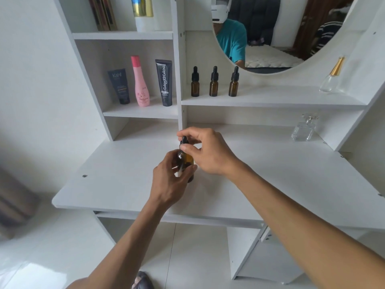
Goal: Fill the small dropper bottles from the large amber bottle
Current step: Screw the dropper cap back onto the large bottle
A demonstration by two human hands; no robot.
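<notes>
The large amber bottle [188,159] stands on the white desk top [125,174], near its middle. My left hand [169,182] wraps around the bottle's body from the near side. My right hand [206,151] pinches its black dropper cap [184,140] between thumb and fingers. Three small amber dropper bottles with black caps stand in a row on the shelf behind: one at the left [195,82], one in the middle [214,81], one at the right [234,81]. All three are capped.
A dark tube [119,86], a pink bottle [140,82] and a black tube [164,82] stand in the left cubby. Clear glass perfume bottles sit at the right on the shelf [331,78] and the desk [304,129]. A round mirror [260,34] hangs above.
</notes>
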